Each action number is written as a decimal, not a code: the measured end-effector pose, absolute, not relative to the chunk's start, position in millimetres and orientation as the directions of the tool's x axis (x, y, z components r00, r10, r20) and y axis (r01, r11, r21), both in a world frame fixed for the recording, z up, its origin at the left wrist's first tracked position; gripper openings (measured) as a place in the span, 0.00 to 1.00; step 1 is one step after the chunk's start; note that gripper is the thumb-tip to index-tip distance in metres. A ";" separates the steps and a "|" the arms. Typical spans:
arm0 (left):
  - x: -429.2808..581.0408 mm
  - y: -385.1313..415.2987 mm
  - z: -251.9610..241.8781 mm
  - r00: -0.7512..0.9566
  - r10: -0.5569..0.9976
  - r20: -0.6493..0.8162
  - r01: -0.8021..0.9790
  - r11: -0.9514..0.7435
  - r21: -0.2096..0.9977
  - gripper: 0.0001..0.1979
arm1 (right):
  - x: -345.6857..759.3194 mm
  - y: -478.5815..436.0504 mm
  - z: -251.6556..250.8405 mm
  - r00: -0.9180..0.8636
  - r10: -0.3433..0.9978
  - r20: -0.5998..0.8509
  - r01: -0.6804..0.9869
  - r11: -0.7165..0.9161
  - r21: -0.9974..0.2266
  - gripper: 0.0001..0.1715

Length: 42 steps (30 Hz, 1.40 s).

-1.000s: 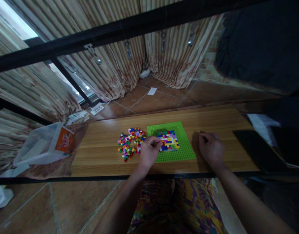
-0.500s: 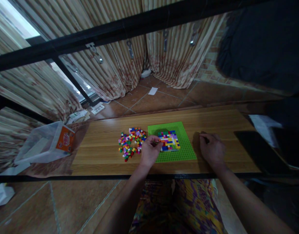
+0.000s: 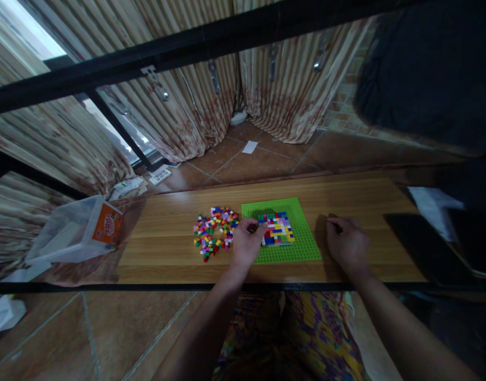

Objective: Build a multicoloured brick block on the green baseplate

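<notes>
On the green studded baseplate [image 3: 306, 241] lies a low block of bright toy bricks [image 3: 280, 230] fitted side by side, several colours mixed. My left hand [image 3: 247, 242] is over the plate's left part, with thumb and forefinger bent together at the block's left edge. Whatever may be between those fingertips is too small to make out. To the left of this hand, a loose pile of small coloured bricks [image 3: 211, 230] is spread on the wooden table [image 3: 163, 259]. My right hand [image 3: 348, 244] rests on the wood right of the plate, fingers curled closed, no brick visible in it.
A clear plastic bin [image 3: 70, 233] with an orange label stands off the table's left end. Near the right end lies a dark flat object [image 3: 425, 246], with white paper [image 3: 433, 203] beyond it. A black metal bar [image 3: 211, 45] crosses above, before striped curtains.
My left fingertips have shifted slightly at the block's left edge, thumb a little further right. The right hand stays in place. The whole view has drifted a little.
</notes>
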State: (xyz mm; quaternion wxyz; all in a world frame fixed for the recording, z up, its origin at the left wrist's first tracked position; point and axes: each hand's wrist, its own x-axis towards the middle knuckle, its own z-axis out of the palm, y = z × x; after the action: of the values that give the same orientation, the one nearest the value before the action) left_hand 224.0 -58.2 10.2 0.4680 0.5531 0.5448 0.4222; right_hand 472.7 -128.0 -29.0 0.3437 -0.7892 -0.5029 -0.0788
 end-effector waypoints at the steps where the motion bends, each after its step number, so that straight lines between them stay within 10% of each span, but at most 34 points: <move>1: 224.9 -59.1 11.6 0.045 0.998 -0.037 0.209 0.027 0.978 0.11 | 472.7 -128.0 -29.0 0.481 0.739 0.472 0.848 -0.253 -0.467 0.20; 26: 168.4 -70.1 20.1 -0.057 0.997 0.042 0.321 -0.021 0.947 0.06 | 476.0 -129.5 -31.4 0.443 0.734 0.515 0.877 -0.235 -0.419 0.19; 33: 128.3 -49.5 35.0 0.006 0.995 0.099 0.844 -0.059 0.533 0.12 | 475.5 -129.8 -30.5 0.447 0.729 0.519 0.875 -0.237 -0.422 0.20; 42: 135.3 -45.4 39.1 0.056 0.998 0.037 0.954 -0.064 0.293 0.11 | 472.3 -129.5 -27.6 0.470 0.734 0.491 0.860 -0.256 -0.441 0.20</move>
State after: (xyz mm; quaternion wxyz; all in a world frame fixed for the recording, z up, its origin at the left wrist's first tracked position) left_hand 135.3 -45.4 39.1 0.0951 0.7202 0.6775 0.1152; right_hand 472.3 -129.5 -27.6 0.3401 -0.7868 -0.5064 -0.0933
